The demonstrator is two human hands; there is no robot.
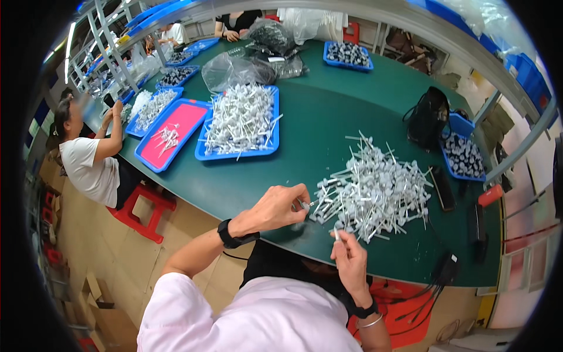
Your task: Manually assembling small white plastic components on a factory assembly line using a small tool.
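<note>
A big heap of small white stick-like parts with pale rounded ends lies on the green table in front of me. My left hand, a black band on its wrist, is at the heap's left edge. Its thumb and fingers pinch a small pale part, mostly hidden by the fingertips. Close to the heap's near edge, my right hand grips a white stick-like part between thumb and fingers. The exact kind of these parts is too small to tell.
Left of the heap stands a blue tray piled with similar parts. Beside it, a pink-lined blue tray holds a few. A black bag and a blue bin of dark parts sit right. A person works at the left.
</note>
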